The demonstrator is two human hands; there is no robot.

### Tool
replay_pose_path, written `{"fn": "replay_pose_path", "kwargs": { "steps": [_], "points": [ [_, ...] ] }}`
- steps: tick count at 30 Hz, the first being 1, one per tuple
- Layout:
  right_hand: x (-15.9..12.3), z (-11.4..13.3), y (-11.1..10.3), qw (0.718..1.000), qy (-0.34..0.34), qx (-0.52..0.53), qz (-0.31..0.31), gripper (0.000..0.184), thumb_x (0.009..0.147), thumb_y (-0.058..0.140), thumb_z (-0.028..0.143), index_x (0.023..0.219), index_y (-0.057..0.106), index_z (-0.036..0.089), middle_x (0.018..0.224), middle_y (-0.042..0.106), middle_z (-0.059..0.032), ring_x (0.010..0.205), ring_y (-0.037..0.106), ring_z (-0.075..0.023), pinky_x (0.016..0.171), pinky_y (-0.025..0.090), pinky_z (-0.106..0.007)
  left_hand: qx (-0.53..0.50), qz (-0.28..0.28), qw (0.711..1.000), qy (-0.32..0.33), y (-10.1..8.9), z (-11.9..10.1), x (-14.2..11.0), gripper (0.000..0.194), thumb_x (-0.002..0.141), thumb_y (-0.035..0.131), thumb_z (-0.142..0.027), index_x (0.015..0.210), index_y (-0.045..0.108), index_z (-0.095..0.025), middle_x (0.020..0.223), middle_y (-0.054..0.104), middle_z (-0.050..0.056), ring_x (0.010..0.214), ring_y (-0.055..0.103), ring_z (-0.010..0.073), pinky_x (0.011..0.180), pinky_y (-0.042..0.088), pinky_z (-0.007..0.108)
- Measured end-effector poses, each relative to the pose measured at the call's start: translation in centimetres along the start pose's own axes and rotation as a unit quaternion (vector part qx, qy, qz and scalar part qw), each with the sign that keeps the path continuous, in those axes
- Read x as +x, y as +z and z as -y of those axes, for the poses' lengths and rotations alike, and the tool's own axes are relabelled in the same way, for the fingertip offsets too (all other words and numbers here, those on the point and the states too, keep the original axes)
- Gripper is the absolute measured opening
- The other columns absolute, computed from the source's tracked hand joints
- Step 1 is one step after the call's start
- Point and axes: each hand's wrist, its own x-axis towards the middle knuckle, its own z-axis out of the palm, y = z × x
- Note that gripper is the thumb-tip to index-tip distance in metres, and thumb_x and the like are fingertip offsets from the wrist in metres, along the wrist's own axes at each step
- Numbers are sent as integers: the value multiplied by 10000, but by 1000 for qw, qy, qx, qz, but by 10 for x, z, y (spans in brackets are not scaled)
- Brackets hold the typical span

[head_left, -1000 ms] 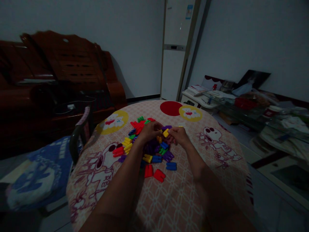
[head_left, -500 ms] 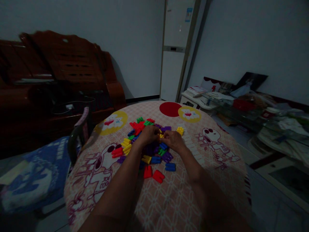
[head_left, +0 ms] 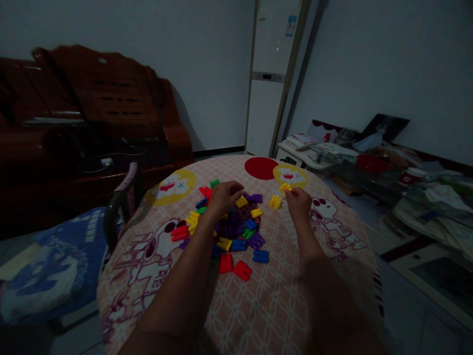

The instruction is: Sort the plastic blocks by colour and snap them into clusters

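My right hand (head_left: 300,202) pinches a yellow building block (head_left: 284,188) to the right of the pile. Just below it, a second yellow block (head_left: 275,201) lies on the tablecloth. Over the pile's far left part hovers my left hand (head_left: 226,196), its fingers loosely curved and apart, with nothing visible in them. Beside its fingertips are a yellow block (head_left: 241,201) and another yellow block (head_left: 256,213). The mixed pile also has purple blocks (head_left: 231,228), red blocks (head_left: 180,233) and a green block (head_left: 214,183); my left hand and forearm hide part of it.
The round table wears a patterned cloth (head_left: 266,305). Nearer me lie a red block (head_left: 243,270) and a blue block (head_left: 260,256). A chair with a blue cover (head_left: 74,261) stands at the left, a wooden sofa (head_left: 114,108) behind it. A cluttered glass-topped cabinet (head_left: 340,162) is at the right.
My right hand has moved right and away from the pile, carrying a yellow block. My left hand has shifted slightly up and its fingers have loosened, uncovering yellow blocks in the pile.
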Motion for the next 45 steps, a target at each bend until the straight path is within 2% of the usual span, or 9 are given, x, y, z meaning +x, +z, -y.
{"fn": "replay_pose_path", "kwargs": {
  "steps": [3,7,14,19,26,33,38,41,45],
  "points": [
    [2,-25,0,997,17,-71,11,150,748,634,309,670,658,183,701,709,-76,671,615,-206,662,436,-307,8,-26,999,-20,-9,7,-1,240,823,623,-286,970,764,-159,906,784,58,804,708,194,769,529,286],
    [-1,-40,10,996,12,-82,41,166,764,615,320,710,684,180,744,725,-88,705,623,-210,693,449,-311,15,-55,998,-40,-16,10,-3,238,817,598,-277,925,778,-164,876,785,57,777,701,195,754,519,285],
    [0,-33,17,995,39,-38,81,209,768,590,343,759,725,184,763,732,-59,701,617,-192,699,455,-290,38,-59,996,-58,-16,17,-2,252,823,597,-288,929,776,-147,870,783,78,774,698,206,745,510,294],
    [-2,-26,17,992,26,-57,114,254,801,516,316,680,696,183,707,687,-43,704,589,-180,710,426,-286,94,1,994,-62,1,21,0,242,840,592,-218,993,769,-155,931,783,84,872,713,228,818,530,315],
    [-3,-31,12,997,35,-47,41,334,859,432,345,696,670,176,691,667,-65,695,575,-190,669,409,-286,190,60,979,-31,39,23,-8,448,847,585,-151,1290,652,-170,1269,698,128,1189,639,267,1010,493,364],
    [-7,-35,11,998,53,-35,22,317,853,454,351,678,666,195,630,652,-52,692,600,-204,632,425,-278,163,66,984,-38,40,33,-6,337,760,669,-159,1094,716,-161,1054,742,108,991,678,253,865,525,337],
    [-6,-26,10,998,57,25,11,318,832,490,399,754,701,174,706,691,-59,696,632,-198,615,467,-274,71,39,996,-33,37,18,-4,334,731,610,-127,1042,728,-159,952,741,71,871,672,212,805,529,320],
    [-8,-7,12,992,48,106,55,334,791,550,443,824,724,160,731,701,-44,636,627,-177,580,492,-268,-1,38,999,-26,36,5,-4,301,736,608,-155,1012,728,-151,913,742,53,826,668,193,760,528,302],
    [-15,19,18,969,34,163,182,335,750,620,453,852,753,163,631,664,-3,509,576,-143,491,466,-245,-30,34,998,-37,38,-10,-4,278,739,639,-171,999,733,-139,874,744,46,793,669,186,711,515,283]
  ]
}}
